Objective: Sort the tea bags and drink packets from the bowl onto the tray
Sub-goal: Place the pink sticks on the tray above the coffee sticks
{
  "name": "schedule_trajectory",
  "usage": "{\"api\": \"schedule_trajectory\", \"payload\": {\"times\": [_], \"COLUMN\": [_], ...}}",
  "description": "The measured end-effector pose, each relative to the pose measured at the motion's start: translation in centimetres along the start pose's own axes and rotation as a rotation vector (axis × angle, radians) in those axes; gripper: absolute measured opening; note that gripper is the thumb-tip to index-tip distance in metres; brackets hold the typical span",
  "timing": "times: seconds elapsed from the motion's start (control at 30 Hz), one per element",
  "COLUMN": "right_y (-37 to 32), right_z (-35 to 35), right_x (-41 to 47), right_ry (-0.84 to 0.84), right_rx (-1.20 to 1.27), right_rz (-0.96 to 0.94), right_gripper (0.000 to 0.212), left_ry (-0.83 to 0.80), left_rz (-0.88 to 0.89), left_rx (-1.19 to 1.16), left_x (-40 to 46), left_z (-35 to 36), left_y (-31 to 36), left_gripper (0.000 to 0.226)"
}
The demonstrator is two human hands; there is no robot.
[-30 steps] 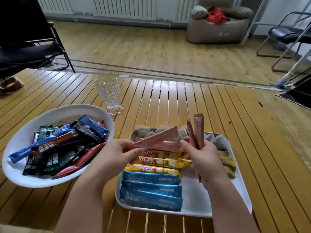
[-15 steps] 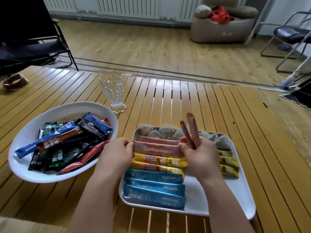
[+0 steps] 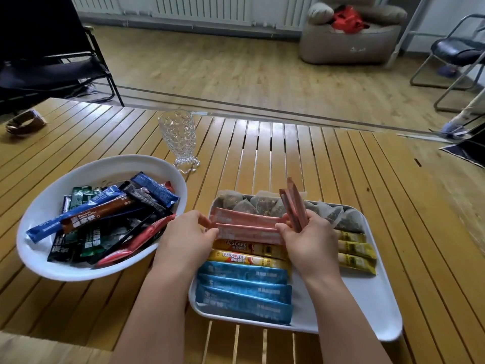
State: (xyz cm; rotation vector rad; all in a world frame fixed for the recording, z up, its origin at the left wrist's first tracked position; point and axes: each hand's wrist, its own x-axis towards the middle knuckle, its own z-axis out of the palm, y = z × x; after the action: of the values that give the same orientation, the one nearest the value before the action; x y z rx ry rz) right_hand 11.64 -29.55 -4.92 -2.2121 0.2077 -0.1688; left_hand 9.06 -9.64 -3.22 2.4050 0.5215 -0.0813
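A white tray (image 3: 378,311) holds rows of packets: three blue ones (image 3: 244,290) in front, two yellow Nescafe ones (image 3: 244,252), two pink ones (image 3: 246,225), olive ones (image 3: 354,249) at the right and several tea bags (image 3: 244,202) along the back. My left hand (image 3: 187,237) pinches the left ends of the flat pink packets. My right hand (image 3: 311,239) grips two more pink packets (image 3: 294,203) upright and its fingers touch the flat ones' right ends. The white bowl (image 3: 52,190) at the left holds several blue, brown, green, black and red packets.
A cut-glass tumbler (image 3: 179,139) stands on the slatted wooden table (image 3: 288,153) behind the bowl and tray. A brown band (image 3: 25,122) lies at the far left. Black chairs (image 3: 52,61) and a grey pouf (image 3: 349,38) stand on the floor beyond.
My left hand brought a pink packet down flat onto the tray beside the other one. Both hands now sit at the ends of that pink pair. The right hand kept its upright packets.
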Motion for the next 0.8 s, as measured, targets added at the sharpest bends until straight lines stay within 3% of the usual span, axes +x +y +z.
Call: {"api": "schedule_trajectory", "payload": {"times": [0.27,0.4,0.63,0.8], "right_y": [-0.4,0.0,0.5,0.0], "right_z": [-0.4,-1.0,-1.0,-0.3], "right_x": [-0.1,-0.1,-0.1,-0.3], "right_ry": [-0.029,-0.057,-0.102,-0.093], "right_rx": [0.097,0.072,0.020,0.010], "right_rz": [0.029,0.082,0.116,0.035], "right_gripper": [0.021,0.024,0.029,0.023], "left_ry": [-0.023,0.045,0.157,0.107], "left_rz": [-0.009,-0.017,-0.039,-0.029], "left_rx": [-0.028,-0.005,-0.062,-0.015], "left_x": [0.2,0.4,0.4,0.5], "left_z": [0.2,0.4,0.7,1.1], "left_y": [-0.2,-0.4,0.3,0.4], "left_gripper": [0.015,0.005,0.030,0.024]}}
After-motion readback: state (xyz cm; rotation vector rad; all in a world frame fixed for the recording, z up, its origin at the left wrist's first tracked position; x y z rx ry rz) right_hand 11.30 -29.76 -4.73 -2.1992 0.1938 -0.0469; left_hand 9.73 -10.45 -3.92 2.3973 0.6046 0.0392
